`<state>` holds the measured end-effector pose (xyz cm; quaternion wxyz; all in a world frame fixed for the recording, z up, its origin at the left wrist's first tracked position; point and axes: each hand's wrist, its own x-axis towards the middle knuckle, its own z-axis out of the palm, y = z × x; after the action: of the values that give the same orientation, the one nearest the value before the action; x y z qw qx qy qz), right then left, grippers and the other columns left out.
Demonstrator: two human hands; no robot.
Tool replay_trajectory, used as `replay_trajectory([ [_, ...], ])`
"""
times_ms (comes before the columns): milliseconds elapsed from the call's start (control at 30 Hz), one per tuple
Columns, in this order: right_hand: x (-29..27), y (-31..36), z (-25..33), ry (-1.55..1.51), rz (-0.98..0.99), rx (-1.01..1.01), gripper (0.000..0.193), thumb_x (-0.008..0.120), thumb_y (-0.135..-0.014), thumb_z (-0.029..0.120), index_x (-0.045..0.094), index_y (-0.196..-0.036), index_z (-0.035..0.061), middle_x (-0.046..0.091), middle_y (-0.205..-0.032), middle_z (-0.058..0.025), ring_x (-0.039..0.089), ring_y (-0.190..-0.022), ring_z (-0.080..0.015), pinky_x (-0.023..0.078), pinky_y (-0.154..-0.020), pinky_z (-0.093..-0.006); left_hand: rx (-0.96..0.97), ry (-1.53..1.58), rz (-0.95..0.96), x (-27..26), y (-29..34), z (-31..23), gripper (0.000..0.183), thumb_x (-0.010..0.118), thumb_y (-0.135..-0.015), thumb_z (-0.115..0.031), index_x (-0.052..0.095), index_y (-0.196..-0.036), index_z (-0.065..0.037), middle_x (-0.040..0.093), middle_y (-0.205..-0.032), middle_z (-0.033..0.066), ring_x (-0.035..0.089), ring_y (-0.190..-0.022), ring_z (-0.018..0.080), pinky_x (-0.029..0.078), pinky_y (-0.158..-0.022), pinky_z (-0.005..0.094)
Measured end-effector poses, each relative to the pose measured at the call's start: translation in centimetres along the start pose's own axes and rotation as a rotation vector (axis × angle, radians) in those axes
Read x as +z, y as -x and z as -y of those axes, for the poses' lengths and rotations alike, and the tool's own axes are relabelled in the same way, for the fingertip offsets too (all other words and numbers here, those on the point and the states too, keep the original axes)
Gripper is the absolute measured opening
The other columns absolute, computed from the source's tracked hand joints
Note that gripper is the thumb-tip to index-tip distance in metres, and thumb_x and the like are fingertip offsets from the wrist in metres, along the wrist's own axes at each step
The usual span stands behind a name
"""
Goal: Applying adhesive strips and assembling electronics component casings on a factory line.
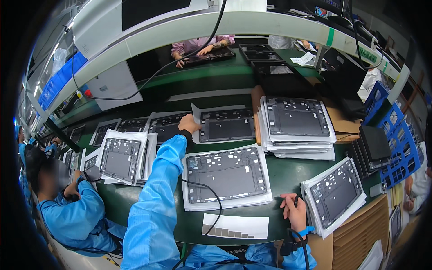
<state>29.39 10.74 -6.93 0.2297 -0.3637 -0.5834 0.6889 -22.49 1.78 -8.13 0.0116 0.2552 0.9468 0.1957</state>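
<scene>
Reaches with the nearer left hand (190,123), half curled, cannot tell if gripping, to the left edge of a back-row dark panel (227,126) lying lengthwise rightward from it, and holds the right hand (295,214) part open, well apart, perhaps around a dark stick (296,200).

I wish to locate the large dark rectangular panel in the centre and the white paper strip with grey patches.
Large dark rectangular panel (230,179), head view: bare surface near its middle.
White paper strip with grey patches (240,224), head view: blank middle area.
</scene>
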Motion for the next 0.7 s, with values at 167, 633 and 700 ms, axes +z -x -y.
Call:
replay_trajectory([
  [167,0.2,0.0,0.0,0.000,0.010,0.011,0.022,0.053,-0.101,0.017,0.065,-0.105,-0.0011,0.062,-0.075,-0.0055,0.047,-0.047,-0.0057,0.035,-0.043,-0.0198,0.014,-0.057,-0.059,0.6,-0.4,0.0,0.048,0.087,-0.061,-0.030,0.070,-0.095,-0.001,0.070,-0.102,0.0228,0.067,-0.100,0.0382,0.054,-0.088,0.0450],
  [633,0.0,-0.1,-0.2,0.014,-0.027,-0.001,0.022,0.052,-0.102,0.018,0.065,-0.103,0.0001,0.061,-0.073,-0.0030,0.046,-0.045,-0.0053,0.031,-0.041,-0.0194,-0.236,1.137,0.400,-0.1,-1.0,4.4,0.027,0.064,-0.095,-0.015,0.063,-0.108,0.008,0.069,-0.105,0.0167,0.070,-0.084,0.0222,0.060,-0.071,0.0382],
  [700,0.1,-0.1,0.0,0.018,-0.010,-0.004,0.022,0.051,-0.102,0.018,0.065,-0.103,0.0001,0.061,-0.073,-0.0029,0.046,-0.045,-0.0053,0.031,-0.041,-0.0195,-0.289,1.183,0.438,-0.5,-2.4,6.3,0.025,0.063,-0.095,-0.014,0.063,-0.108,0.008,0.070,-0.103,0.0156,0.070,-0.084,0.0222,0.060,-0.073,0.0382],
])
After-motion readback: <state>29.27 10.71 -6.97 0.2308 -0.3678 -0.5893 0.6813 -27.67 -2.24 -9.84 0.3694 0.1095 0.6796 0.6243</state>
